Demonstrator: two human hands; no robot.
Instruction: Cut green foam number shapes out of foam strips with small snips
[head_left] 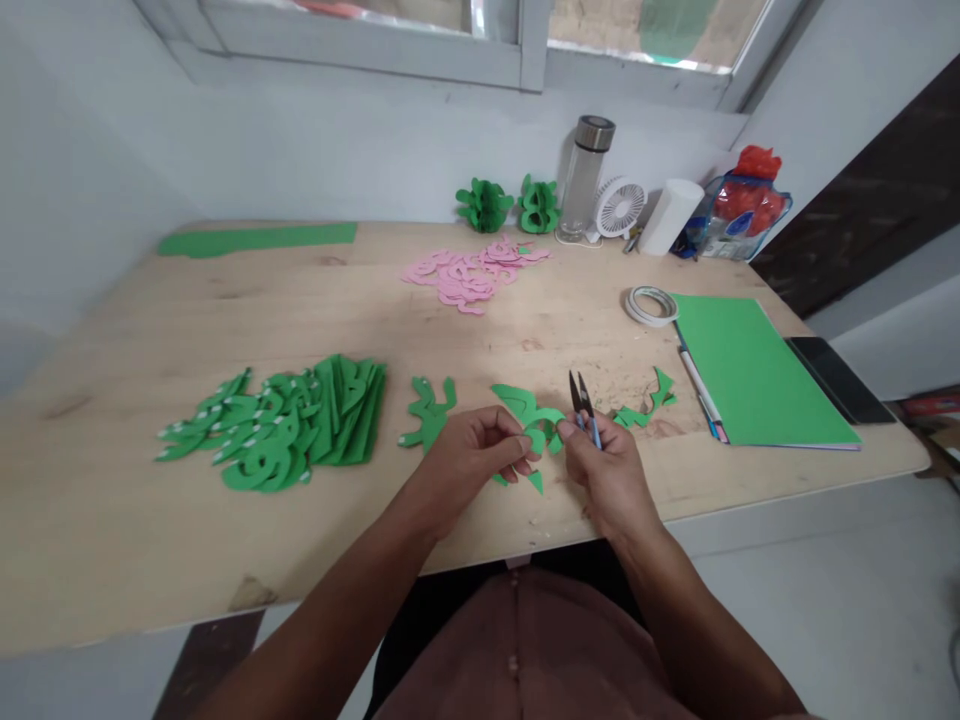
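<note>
My left hand (487, 445) is closed in a pinch on a curled green paper cutout (537, 438) above the front of the table. The far side of that cutout meets the thumb and fingertips of my right hand (611, 462). Also in my right hand are small thread snips (583, 405) with dark blades pointing away from me and light blue handles. Green paper offcuts (514, 400) lie behind and under the hands. Left of my left hand rests a branched green cutout (429, 412) with white tips, partly covered by the hand.
Several green cutouts (262, 430) and folded green pieces (349, 410) are piled at left. Pink cutouts (469, 275) lie farther back. Tape rolls (651, 305), green sheets (757, 370), a pen (701, 390) and a phone (838, 380) are at right. A glass bottle (586, 180) and fan (620, 207) stand behind.
</note>
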